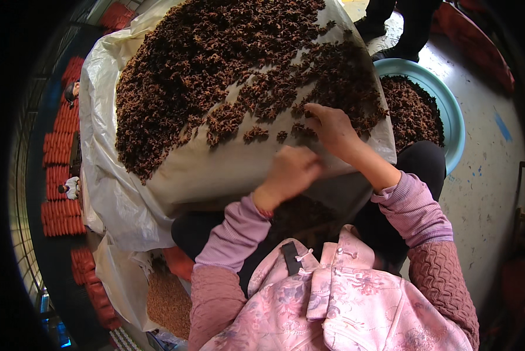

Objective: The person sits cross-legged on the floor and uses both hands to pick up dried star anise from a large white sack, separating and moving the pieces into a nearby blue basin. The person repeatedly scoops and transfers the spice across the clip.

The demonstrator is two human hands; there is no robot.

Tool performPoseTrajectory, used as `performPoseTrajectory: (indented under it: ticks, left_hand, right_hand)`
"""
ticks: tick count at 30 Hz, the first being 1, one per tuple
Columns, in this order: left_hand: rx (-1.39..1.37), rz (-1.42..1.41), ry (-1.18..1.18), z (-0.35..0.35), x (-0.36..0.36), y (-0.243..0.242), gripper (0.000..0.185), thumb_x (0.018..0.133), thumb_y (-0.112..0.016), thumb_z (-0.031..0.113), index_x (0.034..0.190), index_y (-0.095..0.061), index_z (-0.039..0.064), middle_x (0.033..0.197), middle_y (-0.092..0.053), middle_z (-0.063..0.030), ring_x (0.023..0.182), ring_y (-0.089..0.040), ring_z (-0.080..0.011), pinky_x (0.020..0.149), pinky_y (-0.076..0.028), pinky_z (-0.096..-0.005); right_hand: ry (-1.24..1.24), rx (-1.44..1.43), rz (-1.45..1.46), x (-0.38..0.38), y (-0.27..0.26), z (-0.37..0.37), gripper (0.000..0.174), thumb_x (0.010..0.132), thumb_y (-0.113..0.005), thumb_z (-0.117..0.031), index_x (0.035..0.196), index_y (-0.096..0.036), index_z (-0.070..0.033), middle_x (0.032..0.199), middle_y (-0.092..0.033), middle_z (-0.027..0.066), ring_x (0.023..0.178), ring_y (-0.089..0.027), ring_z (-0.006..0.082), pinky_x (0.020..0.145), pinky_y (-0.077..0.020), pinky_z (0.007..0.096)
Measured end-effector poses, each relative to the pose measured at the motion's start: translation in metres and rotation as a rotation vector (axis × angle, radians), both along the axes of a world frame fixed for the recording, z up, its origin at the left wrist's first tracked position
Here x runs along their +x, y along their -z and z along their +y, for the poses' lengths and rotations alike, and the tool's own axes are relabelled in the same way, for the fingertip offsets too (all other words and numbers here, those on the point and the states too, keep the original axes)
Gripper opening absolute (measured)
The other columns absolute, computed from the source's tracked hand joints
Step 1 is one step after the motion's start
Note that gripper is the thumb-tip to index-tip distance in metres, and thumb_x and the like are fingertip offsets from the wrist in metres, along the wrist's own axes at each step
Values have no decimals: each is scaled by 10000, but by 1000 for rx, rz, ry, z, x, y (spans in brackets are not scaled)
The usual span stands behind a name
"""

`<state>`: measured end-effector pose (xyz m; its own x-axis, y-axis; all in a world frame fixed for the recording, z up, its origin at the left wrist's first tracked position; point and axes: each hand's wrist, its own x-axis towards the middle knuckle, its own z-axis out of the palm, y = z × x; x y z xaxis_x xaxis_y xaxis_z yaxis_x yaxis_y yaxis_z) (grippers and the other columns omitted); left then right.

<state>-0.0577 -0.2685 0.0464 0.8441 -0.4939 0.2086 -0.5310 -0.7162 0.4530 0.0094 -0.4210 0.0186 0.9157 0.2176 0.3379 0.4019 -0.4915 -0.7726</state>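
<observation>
A large heap of dried star anise [192,66] covers the far and left part of a table lined with a pale plastic sheet [209,171]. Smaller clusters of it lie nearer me on the sheet. My right hand [332,127] is over the near right clusters, its bent fingertips touching or just above some pieces; whether they pinch one is hidden. My left hand [291,171], blurred and with curled fingers, is above the sheet's near edge, below and left of the right hand. What it may hold cannot be seen.
A light-blue plastic basin [457,127] of star anise stands on the floor at right, close to my knee. Beyond it are a person's dark-clad legs [405,30]. A sack of small brown pieces [168,298] is at lower left. Red bags [62,215] are stacked at far left, near other people.
</observation>
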Motion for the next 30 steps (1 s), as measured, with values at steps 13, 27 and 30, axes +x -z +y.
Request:
performPoseTrajectory:
  ticks: [13,27,30]
  left_hand:
    - [369,-71,-481,34,139,31,150,862,-572,159,805,-636,36,888,-639,-153,914,-595,-314,805,-488,-429]
    - [-282,-96,-369,0,57,27,193,967,-485,187,953,-538,2,924,-568,-173,850,-539,-352,745,-439,-436]
    - [-141,-191,-288,0,49,21,100,912,-519,114,928,-491,19,908,-535,-155,882,-512,-342,778,-422,-430]
  right_hand:
    - [3,95,-117,11,6,-4,154,833,-592,-73,970,-642,-24,919,-647,154,854,-626,347,757,-507,412]
    - [-196,351,451,4,3,13,220,917,-505,-40,1099,-608,28,823,-663,82,682,-630,119,649,-520,255]
    - [-196,205,363,1,3,13,231,913,-490,-23,1103,-608,31,801,-659,69,667,-632,124,647,-527,251]
